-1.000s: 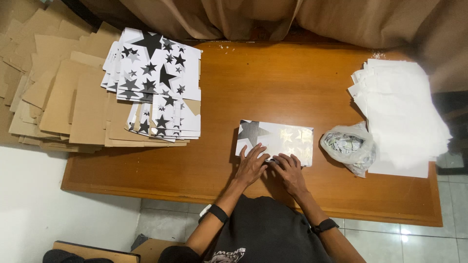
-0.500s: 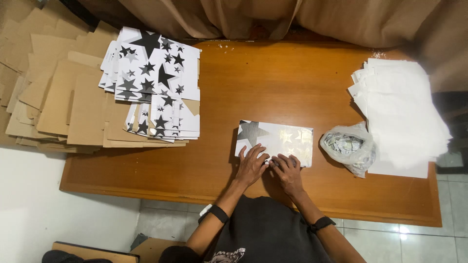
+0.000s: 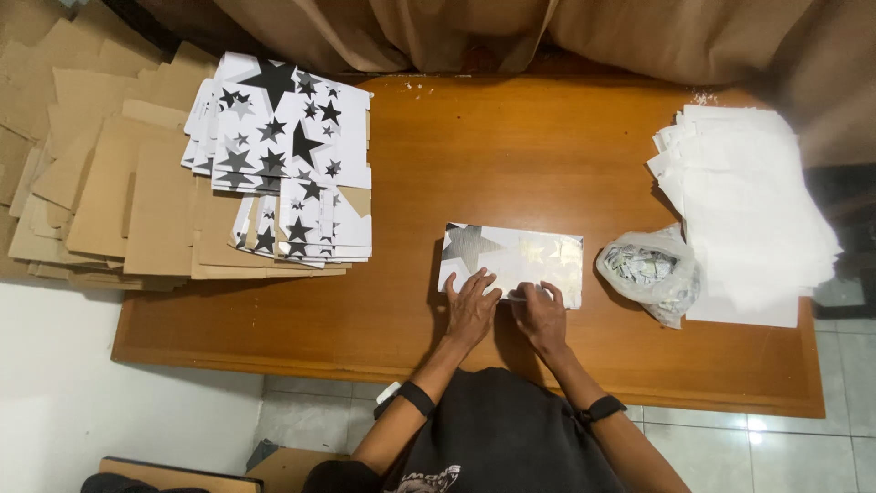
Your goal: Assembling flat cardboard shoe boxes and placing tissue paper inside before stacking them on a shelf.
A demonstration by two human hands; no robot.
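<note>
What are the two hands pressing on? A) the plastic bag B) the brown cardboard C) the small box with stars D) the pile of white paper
C: the left hand and the right hand both lie flat on the near edge of the small box with stars, which sits on the wooden table, apart from the plastic bag.

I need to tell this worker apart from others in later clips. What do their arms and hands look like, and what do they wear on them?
Both forearms are bare, with no sleeves and no gloves. The left hand has a black band at its wrist, and the right hand has a similar black band. No rings or markings can be made out.
</note>
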